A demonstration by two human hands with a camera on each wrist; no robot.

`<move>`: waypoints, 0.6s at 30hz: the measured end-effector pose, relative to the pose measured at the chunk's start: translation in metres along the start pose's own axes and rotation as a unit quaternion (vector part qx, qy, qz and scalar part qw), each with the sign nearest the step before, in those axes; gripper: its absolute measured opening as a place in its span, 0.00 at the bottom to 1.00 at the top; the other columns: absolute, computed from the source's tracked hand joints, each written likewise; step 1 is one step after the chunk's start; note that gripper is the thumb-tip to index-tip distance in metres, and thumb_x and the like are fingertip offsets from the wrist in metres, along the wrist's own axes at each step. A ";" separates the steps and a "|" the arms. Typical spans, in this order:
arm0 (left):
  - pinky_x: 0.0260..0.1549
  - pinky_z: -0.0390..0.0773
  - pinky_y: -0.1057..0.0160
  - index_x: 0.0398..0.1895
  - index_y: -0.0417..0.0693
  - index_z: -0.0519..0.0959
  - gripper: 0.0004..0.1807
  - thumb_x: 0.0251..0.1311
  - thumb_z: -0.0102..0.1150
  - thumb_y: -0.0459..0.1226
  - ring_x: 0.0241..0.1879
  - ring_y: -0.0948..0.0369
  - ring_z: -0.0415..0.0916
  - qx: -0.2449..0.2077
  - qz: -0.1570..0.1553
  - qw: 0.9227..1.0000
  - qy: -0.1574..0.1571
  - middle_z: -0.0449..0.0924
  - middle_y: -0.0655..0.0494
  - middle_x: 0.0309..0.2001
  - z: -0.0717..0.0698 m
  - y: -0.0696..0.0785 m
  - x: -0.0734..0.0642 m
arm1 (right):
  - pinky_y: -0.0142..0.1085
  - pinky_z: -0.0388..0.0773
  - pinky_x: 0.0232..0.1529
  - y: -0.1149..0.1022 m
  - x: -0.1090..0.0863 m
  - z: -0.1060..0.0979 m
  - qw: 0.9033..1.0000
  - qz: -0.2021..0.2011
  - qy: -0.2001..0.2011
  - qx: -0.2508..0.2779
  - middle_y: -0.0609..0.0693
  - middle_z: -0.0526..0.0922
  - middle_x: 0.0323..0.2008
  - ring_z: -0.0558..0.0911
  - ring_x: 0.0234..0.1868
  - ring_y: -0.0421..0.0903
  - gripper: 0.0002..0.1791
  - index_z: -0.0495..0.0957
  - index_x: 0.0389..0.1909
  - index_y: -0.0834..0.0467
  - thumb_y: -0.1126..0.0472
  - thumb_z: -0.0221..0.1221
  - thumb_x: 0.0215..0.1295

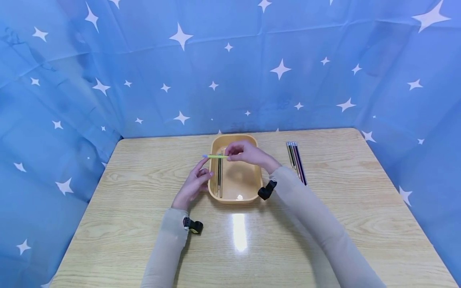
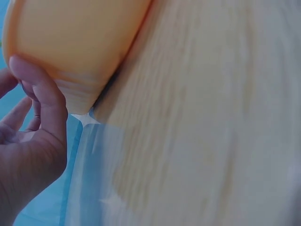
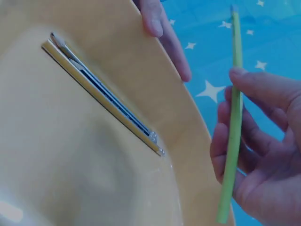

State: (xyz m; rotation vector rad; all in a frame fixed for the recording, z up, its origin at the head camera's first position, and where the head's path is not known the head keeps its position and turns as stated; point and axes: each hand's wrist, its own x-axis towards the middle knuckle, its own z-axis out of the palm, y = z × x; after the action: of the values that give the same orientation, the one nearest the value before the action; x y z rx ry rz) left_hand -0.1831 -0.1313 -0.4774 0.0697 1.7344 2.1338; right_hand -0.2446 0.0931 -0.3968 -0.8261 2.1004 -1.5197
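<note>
My right hand (image 1: 243, 154) is over the far part of an orange-yellow plastic tray (image 1: 260, 184). Thumb and fingers pinch a slim green pencil (image 3: 236, 117) with a blue end, held level above the tray and pointing left. At the tray's left side is my left hand (image 1: 194, 182), its thumb at the rim and a forefinger stretched towards the pencil's blue end. Other left fingers show loosely bent in the left wrist view. Inside the tray, along its left wall, lie a few pencils (image 3: 106, 96), dark and gold-coloured, side by side.
Right of the tray, several dark striped pencils (image 1: 297, 160) lie together on the wooden table (image 1: 144, 172), partly behind the right forearm. A blue curtain (image 1: 230, 68) with white stars hangs along the table's back and sides. Each wrist wears a small black camera (image 1: 266, 190).
</note>
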 end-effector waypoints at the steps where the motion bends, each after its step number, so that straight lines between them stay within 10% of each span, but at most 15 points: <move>1: 0.24 0.79 0.58 0.67 0.61 0.53 0.35 0.60 0.48 0.27 0.33 0.53 0.71 0.002 0.001 1.000 -0.002 0.65 0.44 0.37 0.001 0.002 -0.001 | 0.40 0.76 0.40 0.002 -0.001 -0.001 1.000 0.006 0.010 0.011 0.63 0.77 0.36 0.76 0.36 0.50 0.08 0.75 0.37 0.69 0.70 0.58 0.56; 18: 0.18 0.77 0.63 0.67 0.62 0.54 0.35 0.60 0.48 0.27 0.26 0.56 0.70 -0.004 0.017 1.000 -0.014 0.65 0.44 0.35 -0.002 0.000 -0.001 | 0.38 0.74 0.36 0.013 -0.042 -0.032 0.988 0.065 0.122 -0.074 0.55 0.77 0.33 0.74 0.36 0.50 0.08 0.77 0.37 0.61 0.63 0.59 0.57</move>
State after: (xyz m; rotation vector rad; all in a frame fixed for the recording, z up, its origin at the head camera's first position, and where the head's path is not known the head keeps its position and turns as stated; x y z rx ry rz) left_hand -0.1830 -0.1337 -0.4778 0.1274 1.7205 2.1525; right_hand -0.2372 0.1467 -0.3997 -0.5632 2.4167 -1.4730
